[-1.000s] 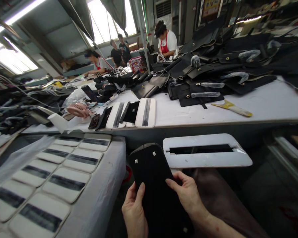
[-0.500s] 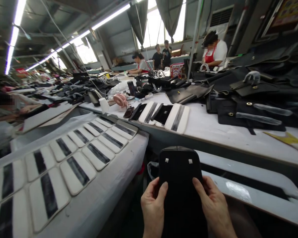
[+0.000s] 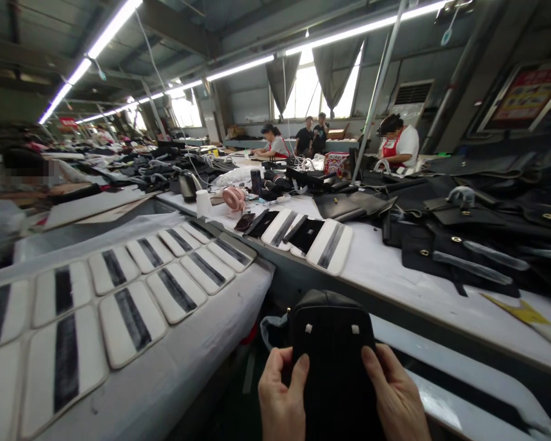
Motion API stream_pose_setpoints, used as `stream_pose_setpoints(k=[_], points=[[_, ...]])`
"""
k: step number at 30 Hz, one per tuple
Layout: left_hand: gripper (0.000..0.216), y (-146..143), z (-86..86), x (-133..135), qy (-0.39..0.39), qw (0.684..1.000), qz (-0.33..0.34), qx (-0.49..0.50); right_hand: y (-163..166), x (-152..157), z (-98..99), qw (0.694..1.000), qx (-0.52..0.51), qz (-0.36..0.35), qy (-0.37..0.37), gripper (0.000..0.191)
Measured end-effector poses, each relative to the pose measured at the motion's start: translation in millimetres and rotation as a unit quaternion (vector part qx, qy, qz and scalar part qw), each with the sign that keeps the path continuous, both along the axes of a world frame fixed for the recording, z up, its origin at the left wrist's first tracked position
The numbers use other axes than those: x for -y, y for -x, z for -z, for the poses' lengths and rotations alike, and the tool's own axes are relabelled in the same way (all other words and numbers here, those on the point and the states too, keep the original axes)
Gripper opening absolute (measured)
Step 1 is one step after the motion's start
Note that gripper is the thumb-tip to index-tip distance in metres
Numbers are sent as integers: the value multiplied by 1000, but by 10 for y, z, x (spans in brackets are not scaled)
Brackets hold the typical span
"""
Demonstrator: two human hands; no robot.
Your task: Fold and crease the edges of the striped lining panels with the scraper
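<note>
Both of my hands grip a black bag (image 3: 333, 361) in front of me, one at each side. My left hand (image 3: 283, 392) has its thumb pressed on the facing panel and its fingers curled behind the edge. On the opposite edge, my right hand (image 3: 395, 392) holds it the same way. Two small pale tabs show near the rounded top end of that panel. Beside the bag's left edge is a plastic-wrapped loop (image 3: 274, 331), perhaps a handle. The bag's lower part fades into dark shadow.
On the left, a covered table (image 3: 202, 349) bears rows of white panels (image 3: 133, 321) with black stripes. A long white table (image 3: 376, 294) ahead carries a pink fan (image 3: 234, 198), a kettle (image 3: 189, 185), a paper cup (image 3: 204, 203) and black bags (image 3: 441, 245). Several people work farther back.
My view has tipped upward, so the tables and the room sit differently in the picture. The bag's top end has tilted, showing more of its upper side. Both hands keep their hold.
</note>
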State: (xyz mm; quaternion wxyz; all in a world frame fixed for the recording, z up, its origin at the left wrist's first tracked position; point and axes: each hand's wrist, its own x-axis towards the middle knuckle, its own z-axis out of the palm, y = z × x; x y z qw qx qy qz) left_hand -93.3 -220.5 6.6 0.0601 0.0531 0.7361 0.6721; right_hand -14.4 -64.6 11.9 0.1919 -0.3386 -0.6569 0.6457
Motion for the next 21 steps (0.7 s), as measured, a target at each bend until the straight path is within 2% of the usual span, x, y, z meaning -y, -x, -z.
stream_pose_setpoints(k=[3,6,9,11,14,16,21], points=[[40,-4,-2,-11,-14,1000,-1,0,81,-42,-155,998,-37,8,-51,43],[46,121,-86,32,-24,999,42,-24,119,-53,-230,996,-76,-11,-52,38],[58,372,-253,84,-18,990,138,-28,101,-49,-225,993,-93,-54,-44,36],[50,563,-380,84,17,981,190,-32,78,-44,-211,991,-103,-75,-30,35],[38,797,-577,7,84,967,219,-97,60,-34,-213,989,-121,-88,3,35],[33,896,-725,-82,117,948,255,-152,67,-20,-236,986,-137,-91,22,35],[23,965,-1090,-293,163,867,396,-253,127,34,-236,979,-182,-81,36,38]])
